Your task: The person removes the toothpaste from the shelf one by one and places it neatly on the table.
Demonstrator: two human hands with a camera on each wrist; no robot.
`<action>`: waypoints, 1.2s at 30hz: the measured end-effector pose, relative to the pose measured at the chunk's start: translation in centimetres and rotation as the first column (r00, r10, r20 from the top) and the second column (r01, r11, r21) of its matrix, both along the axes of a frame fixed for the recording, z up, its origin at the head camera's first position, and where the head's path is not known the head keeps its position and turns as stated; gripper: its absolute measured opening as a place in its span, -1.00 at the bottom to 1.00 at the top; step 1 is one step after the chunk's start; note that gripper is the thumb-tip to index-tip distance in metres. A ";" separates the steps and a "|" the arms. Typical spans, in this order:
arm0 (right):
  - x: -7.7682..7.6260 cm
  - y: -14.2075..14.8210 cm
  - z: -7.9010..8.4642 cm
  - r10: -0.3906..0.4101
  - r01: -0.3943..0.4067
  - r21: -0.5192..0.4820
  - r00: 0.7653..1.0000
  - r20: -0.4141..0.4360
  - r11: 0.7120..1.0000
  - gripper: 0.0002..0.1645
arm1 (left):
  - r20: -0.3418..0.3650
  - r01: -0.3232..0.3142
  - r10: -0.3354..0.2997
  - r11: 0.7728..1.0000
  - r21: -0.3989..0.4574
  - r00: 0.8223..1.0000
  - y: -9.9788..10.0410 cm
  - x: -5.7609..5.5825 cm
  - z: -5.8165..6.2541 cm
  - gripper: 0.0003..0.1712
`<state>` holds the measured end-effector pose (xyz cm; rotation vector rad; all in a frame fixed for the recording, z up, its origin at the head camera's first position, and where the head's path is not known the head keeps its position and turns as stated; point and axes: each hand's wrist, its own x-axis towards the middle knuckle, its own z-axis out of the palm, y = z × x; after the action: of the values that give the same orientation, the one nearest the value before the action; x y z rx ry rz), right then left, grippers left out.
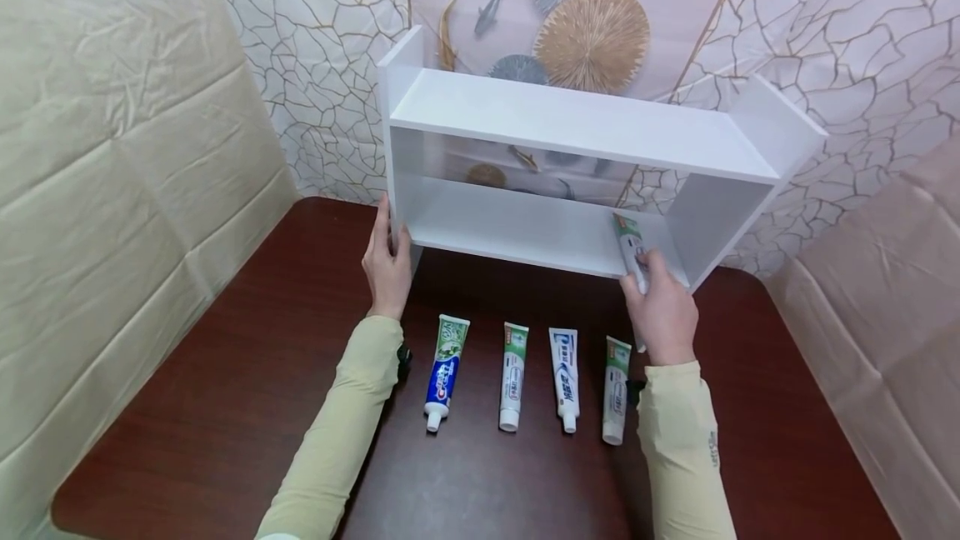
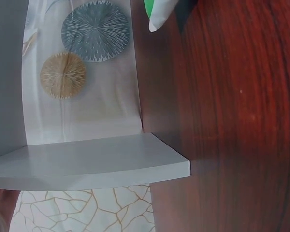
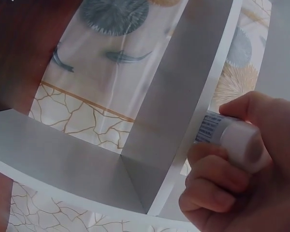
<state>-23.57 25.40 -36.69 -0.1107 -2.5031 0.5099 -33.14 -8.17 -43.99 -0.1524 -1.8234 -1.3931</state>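
Note:
A white two-tier shelf (image 1: 525,219) stands at the back of the table. My right hand (image 1: 663,311) grips a green-and-white toothpaste tube (image 1: 630,244) near its cap end; its flat end lies over the lower board, near the right panel. In the right wrist view, fingers and thumb wrap the tube's white cap (image 3: 241,142). At the shelf's left panel (image 1: 393,157), my left hand (image 1: 388,273) holds the front edge, thumb and fingers on either side. Only a sliver of that hand shows in the left wrist view, below the panel (image 2: 96,159).
In a row before the shelf lie several toothpaste tubes: a blue-and-green one (image 1: 446,369), a green-and-white one (image 1: 513,377), a white-and-blue one (image 1: 565,377) and another green-and-white one (image 1: 616,390). Patterned cloth (image 1: 322,65) hangs behind the dark wooden table (image 1: 225,382).

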 end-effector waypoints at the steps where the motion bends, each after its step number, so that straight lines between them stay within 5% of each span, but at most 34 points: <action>1: 0.1 0.0 0.1 0.006 -0.006 -0.001 1.000 0.010 1.000 -0.64 | -0.004 -0.002 0.002 1.000 0.000 1.000 0.0 0.0 0.1 -0.42; 15: 0.8 0.6 1.4 0.097 -0.098 0.000 0.988 0.121 0.995 -0.54 | 0.010 0.015 -0.016 1.000 0.020 1.000 0.0 0.1 0.0 -0.42; 36: 2.5 0.5 0.5 0.065 -0.059 -0.039 0.983 0.170 0.997 -0.52 | 0.012 0.041 -0.041 0.998 0.038 0.999 -0.1 0.1 0.0 -0.43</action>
<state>-21.11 25.92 -36.16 -0.0935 -2.6736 0.5908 -33.06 -8.23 -43.97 -0.1621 -1.8122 -1.4595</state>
